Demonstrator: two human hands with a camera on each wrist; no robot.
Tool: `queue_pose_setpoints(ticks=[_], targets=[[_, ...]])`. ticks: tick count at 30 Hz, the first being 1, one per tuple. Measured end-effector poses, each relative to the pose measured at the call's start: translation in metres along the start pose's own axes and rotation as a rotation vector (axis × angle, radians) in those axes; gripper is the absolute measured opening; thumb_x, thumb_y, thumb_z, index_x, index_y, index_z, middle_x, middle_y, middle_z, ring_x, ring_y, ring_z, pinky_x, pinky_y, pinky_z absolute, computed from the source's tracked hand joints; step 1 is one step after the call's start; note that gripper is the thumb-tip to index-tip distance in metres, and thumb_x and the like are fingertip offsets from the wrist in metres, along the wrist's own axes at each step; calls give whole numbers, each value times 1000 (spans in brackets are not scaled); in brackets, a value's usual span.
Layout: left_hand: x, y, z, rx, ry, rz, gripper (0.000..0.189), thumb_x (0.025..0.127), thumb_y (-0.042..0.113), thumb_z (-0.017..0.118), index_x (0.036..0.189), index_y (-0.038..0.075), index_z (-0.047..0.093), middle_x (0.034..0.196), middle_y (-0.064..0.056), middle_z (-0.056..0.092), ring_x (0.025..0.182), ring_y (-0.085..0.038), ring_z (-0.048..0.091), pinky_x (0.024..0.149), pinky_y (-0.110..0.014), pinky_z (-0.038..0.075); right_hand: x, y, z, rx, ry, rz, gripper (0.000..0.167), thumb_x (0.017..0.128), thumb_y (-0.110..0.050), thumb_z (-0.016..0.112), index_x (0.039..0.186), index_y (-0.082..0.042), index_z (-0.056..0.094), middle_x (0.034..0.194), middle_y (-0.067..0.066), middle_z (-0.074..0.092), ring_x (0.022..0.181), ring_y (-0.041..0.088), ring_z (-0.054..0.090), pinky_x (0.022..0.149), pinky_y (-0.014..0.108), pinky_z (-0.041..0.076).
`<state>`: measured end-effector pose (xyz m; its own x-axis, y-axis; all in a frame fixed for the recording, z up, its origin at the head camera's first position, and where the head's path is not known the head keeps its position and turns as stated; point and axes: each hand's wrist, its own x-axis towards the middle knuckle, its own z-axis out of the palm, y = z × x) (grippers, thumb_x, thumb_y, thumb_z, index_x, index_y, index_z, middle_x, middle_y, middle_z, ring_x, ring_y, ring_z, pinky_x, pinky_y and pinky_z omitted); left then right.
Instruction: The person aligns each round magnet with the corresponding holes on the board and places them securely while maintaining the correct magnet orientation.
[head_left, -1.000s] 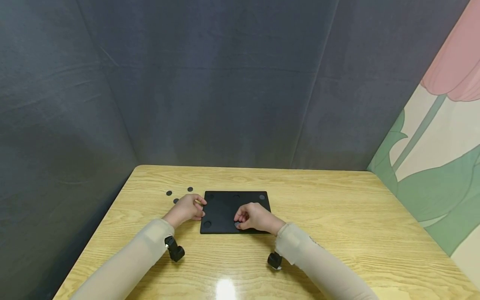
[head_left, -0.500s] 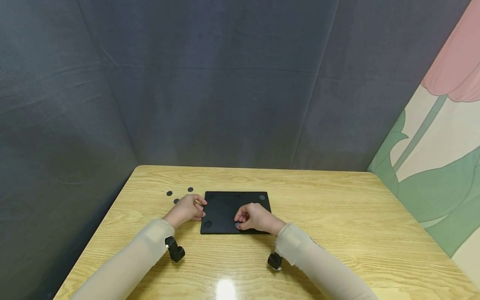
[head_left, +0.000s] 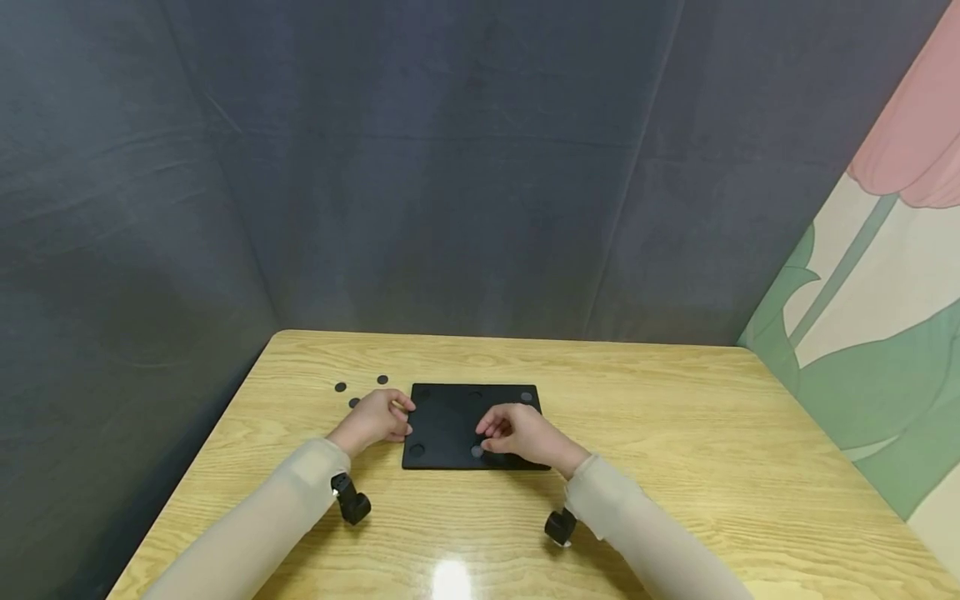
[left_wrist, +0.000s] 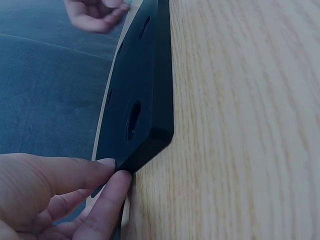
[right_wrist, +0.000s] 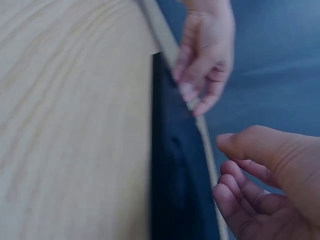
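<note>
Near the left half of a pale wood-grain worktop (head_left: 675, 433), a flat black rectangular board (head_left: 446, 421) with round recesses lies with a dark grey round disc (head_left: 477, 452) at its front middle. Just above that disc, a person's right hand (head_left: 522, 432) hangs with thumb and curved fingers apart, holding nothing. The left hand (head_left: 375, 414) grips the board's left edge between thumb and finger. Half a second earlier the right hand's fingertips were on the front disc; now they have drawn off it, up and to the right, leaving it in fuller view, while the left hand has stayed put. A second grey disc (head_left: 527, 397) sits at the board's back right corner. Beyond the left hand, three loose dark discs (head_left: 341, 387) lie on the worktop, one close behind the hand. A dark blue-grey fabric curtain (head_left: 450, 183) hangs behind.
</note>
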<state>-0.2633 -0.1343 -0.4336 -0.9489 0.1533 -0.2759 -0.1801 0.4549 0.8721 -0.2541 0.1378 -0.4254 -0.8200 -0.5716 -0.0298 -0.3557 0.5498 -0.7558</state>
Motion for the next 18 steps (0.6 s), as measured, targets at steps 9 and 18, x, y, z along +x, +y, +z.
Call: queue_pose_setpoints(ticks=[9, 18], targets=[[3, -2, -1, 1, 1, -5, 33, 84, -13, 61, 115, -3, 59, 88, -15, 59, 77, -21, 66, 72, -36, 59, -12, 3, -38, 20, 152, 22, 16, 90, -8, 66, 105, -1, 68, 92, 4, 65, 81, 15, 59, 73, 25, 51], [3, -3, 1, -5, 4, -3, 32, 83, -14, 62, 114, -4, 59, 87, -15, 58, 77, -21, 66, 73, -36, 59, -21, 17, -60, -2, 277, 111, 18, 93, -11, 64, 108, -4, 68, 101, 6, 68, 90, 21, 62, 79, 34, 53]])
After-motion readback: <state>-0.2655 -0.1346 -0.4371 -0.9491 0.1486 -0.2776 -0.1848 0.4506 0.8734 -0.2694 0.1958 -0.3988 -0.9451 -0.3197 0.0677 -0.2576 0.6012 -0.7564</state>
